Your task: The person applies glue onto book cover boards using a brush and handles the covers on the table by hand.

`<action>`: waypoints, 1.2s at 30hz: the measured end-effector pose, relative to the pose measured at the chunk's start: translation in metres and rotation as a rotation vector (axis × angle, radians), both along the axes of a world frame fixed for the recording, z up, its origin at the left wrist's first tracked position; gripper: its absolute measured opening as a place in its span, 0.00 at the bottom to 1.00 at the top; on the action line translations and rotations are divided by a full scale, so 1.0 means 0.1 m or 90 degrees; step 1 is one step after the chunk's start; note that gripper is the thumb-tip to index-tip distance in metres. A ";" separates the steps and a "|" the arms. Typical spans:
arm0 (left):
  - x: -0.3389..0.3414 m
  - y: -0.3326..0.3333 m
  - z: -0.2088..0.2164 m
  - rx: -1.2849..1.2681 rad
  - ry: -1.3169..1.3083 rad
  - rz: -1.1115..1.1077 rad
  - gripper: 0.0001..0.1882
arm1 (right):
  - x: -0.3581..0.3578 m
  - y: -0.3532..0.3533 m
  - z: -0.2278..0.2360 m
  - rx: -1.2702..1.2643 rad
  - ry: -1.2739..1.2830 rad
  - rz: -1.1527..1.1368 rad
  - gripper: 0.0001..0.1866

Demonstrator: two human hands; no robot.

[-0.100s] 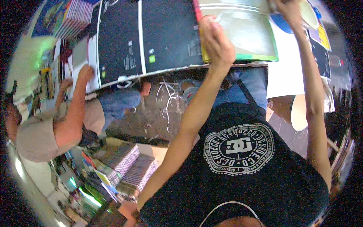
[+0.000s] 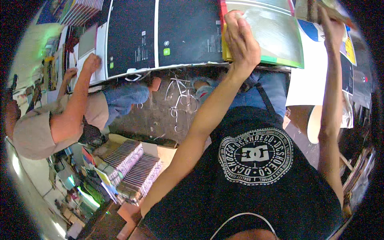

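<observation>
My left hand (image 2: 245, 42) lies along the left edge of a glossy silver-grey stack of sheets (image 2: 276, 34) with red, yellow and green borders. Its fingers are stretched out and point away from me, the thumb uppermost. To the right of that stack, my right hand (image 2: 333, 32) reaches to the far right of the table, close to a brownish-grey flat item (image 2: 340, 10). Blur smears its fingers, so its grip cannot be made out. Beneath the right forearm is a large white sheet (image 2: 310, 80) with a blue round shape at its far end.
Large black printed panels (image 2: 182, 34) cover the table to my left. There, a person in a beige shirt (image 2: 38, 132) works with both hands by a small grey panel (image 2: 88, 42). A box of thin cases (image 2: 136, 164) stands behind; white strips (image 2: 176, 100) litter the floor.
My right hand has moved right and nearer to me. The left hand stays at the stack's edge. The whole view has shifted slightly, and the other person's hands remain by the grey panel.
</observation>
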State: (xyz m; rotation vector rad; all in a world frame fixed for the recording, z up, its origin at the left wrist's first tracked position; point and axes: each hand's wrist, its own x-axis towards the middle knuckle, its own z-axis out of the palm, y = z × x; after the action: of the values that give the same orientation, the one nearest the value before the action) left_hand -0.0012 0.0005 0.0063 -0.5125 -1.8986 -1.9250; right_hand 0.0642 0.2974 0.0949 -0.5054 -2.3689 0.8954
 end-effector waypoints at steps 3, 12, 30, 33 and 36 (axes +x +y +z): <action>-0.09 -0.46 -0.12 -0.029 -0.008 0.069 0.24 | -0.49 -0.92 -0.39 -0.106 0.089 0.024 0.20; 0.05 -0.22 0.17 0.020 -0.071 -0.104 0.20 | 0.38 -0.57 -0.46 0.080 0.015 -0.032 0.18; 0.03 -0.10 0.03 0.260 -0.182 0.015 0.36 | 0.13 -1.20 0.34 0.278 -0.288 0.626 0.16; 0.06 -0.18 0.05 0.256 -0.188 -0.011 0.36 | 0.37 -1.13 0.60 0.266 -0.410 0.640 0.13; 0.06 -0.16 0.05 0.246 -0.184 -0.023 0.35 | 0.51 -0.88 0.83 0.291 -0.462 0.696 0.13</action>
State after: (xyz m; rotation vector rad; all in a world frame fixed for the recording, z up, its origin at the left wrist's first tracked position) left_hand 0.0048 -0.0156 0.0114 -0.1595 -1.6130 -2.4203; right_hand 0.1157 0.2091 0.1775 0.8978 -3.4104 0.5336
